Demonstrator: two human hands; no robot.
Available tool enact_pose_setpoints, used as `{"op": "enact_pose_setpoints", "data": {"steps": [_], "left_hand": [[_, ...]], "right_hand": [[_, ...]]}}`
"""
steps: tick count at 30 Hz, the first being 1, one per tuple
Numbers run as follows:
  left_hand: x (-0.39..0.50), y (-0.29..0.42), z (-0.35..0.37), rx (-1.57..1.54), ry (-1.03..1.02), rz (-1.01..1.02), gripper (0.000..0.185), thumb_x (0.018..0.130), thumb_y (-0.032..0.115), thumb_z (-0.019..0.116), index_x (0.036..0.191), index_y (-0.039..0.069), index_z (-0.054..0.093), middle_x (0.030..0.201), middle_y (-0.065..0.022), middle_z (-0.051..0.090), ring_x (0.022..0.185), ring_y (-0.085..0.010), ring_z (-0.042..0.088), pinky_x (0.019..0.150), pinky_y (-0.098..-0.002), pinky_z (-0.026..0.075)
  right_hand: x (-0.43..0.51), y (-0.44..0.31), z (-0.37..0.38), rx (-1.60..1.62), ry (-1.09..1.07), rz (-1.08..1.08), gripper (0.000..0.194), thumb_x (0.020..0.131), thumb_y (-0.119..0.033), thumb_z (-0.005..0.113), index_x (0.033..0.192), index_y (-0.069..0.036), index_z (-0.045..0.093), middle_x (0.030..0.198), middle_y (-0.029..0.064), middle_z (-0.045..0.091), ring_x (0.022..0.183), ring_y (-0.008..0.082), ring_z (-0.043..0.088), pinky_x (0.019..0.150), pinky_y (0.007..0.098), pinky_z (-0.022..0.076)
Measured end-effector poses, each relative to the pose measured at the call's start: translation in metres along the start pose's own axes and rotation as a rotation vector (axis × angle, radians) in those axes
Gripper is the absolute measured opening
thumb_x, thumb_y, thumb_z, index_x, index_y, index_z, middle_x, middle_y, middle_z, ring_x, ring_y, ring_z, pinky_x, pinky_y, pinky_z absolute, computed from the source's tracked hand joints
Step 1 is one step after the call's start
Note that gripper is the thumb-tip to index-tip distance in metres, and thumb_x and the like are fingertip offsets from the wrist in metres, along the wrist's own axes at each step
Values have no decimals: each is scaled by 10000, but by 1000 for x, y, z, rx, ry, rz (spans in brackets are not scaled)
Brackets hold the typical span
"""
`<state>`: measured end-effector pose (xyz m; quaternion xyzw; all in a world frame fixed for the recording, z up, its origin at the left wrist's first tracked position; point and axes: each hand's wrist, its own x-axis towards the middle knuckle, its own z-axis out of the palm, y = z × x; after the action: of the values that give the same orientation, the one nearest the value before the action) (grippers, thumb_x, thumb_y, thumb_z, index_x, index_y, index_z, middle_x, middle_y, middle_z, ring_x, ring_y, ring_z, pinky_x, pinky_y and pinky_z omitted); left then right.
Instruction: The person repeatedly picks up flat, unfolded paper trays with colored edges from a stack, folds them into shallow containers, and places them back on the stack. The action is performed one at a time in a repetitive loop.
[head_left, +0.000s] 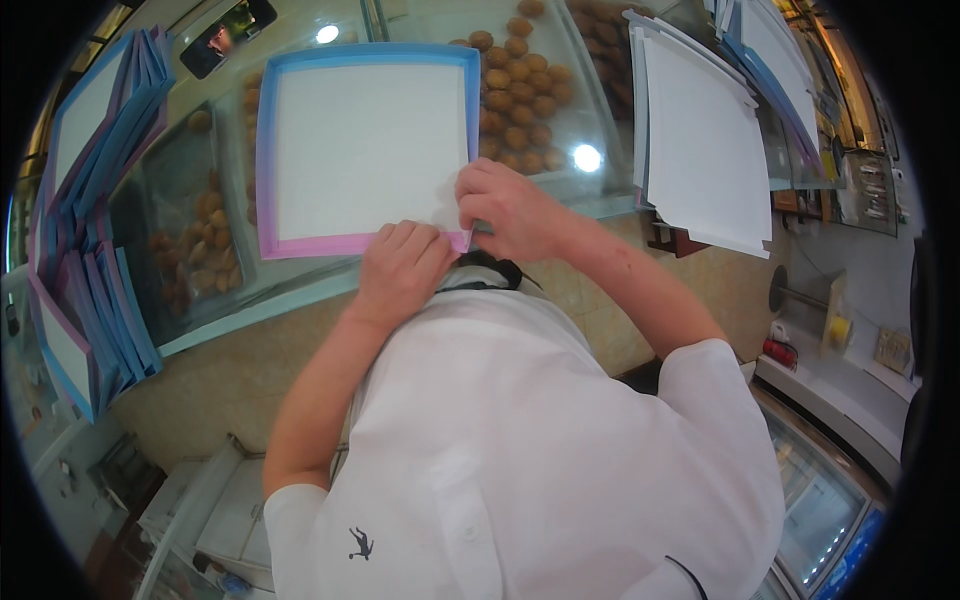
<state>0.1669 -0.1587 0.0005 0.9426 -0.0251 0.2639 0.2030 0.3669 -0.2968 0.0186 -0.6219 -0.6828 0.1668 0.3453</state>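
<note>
A shallow cardboard box part (367, 142), white inside with blue-to-pink raised walls, lies on the glass counter before me. Its pink near wall is under my left hand (407, 262), with the fingers curled over the edge by the near right corner. At that same corner my right hand (510, 206) pinches the cardboard between thumb and fingers. The fingertips partly hide the corner fold. The other three corners stand upright and joined.
Folded blue and pink box parts (97, 202) are stacked at the left. Flat white cardboard sheets (697, 127) lie at the right, overhanging the counter's near edge. A phone (229, 37) rests at the back left. Round brown pastries (521, 94) show through the glass counter top (300, 300).
</note>
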Motion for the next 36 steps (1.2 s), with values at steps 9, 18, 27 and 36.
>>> {"op": "enact_pose_setpoints", "data": {"steps": [9, 18, 27, 36], "left_hand": [[-4, 0, 3, -40, -49, 27, 380, 808, 365, 868, 761, 119, 582, 760, -48, 543, 709, -266, 571, 612, -412, 439], [-12, 13, 1, -34, -22, 44, 286, 766, 204, 843, 743, 108, 575, 779, -52, 555, 752, -268, 582, 650, -412, 455], [-39, 12, -31, 4, 4, -188, 150, 760, 84, 797, 856, 70, 682, 1011, -106, 665, 1001, -336, 644, 902, -471, 533], [-57, 42, -38, 214, 103, -507, 197, 809, 75, 853, 966, 71, 735, 1157, -132, 710, 1068, -370, 682, 869, -485, 563]], "right_hand": [[-17, -19, 13, -155, 167, -151, 220, 717, -154, 845, 798, -121, 644, 965, 67, 632, 957, 307, 619, 813, 444, 471], [-18, -12, 6, -347, -49, -105, 148, 769, -216, 855, 846, -157, 744, 960, -30, 685, 1019, 216, 636, 907, 397, 447], [-24, 36, -52, -511, -6, 79, 157, 798, -170, 865, 916, -144, 764, 979, -16, 699, 1089, 226, 635, 967, 416, 452], [-44, 25, -38, -451, 123, 110, 169, 799, -82, 841, 931, -114, 741, 961, 23, 691, 1005, 264, 652, 885, 416, 470]]}}
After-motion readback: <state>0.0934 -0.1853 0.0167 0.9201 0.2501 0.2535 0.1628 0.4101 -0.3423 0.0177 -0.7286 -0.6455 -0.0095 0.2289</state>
